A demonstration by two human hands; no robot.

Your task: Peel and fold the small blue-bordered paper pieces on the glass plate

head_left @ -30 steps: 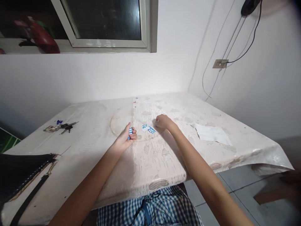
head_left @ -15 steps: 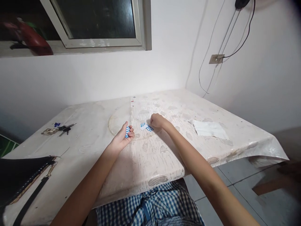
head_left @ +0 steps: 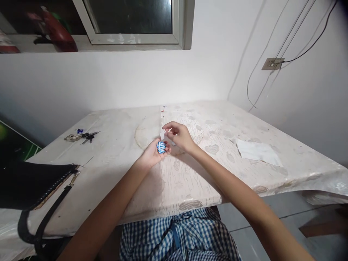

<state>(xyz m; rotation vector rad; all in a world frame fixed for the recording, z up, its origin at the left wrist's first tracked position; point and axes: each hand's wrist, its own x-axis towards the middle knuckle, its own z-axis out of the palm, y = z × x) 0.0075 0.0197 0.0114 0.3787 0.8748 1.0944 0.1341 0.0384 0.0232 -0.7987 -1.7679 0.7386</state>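
Note:
My left hand (head_left: 153, 154) is palm up, with its fingers curled around a small blue-and-white printed bundle (head_left: 161, 146), which looks like paper pieces. Just above it, my right hand (head_left: 179, 136) is bent in a loose pinch. A small white paper piece (head_left: 162, 135) shows at its thumb and fingertips, near the top of the bundle. Partly hidden under the right hand, another pale piece (head_left: 173, 143) shows by the tabletop. A patterned plastic cloth covers the table (head_left: 195, 188).
A torn white paper sheet (head_left: 258, 152) lies at the right. Keys (head_left: 89, 137) on a ring rest at the left, behind a black bag (head_left: 35, 181) with a strap. Wall and window (head_left: 130, 21) stand behind the table; cables run from an outlet (head_left: 272, 63).
My right hand has moved left toward my left hand, and its fist has loosened into a pinch with a white paper piece. The blue-and-white bundle now shows more fully. The view has shifted.

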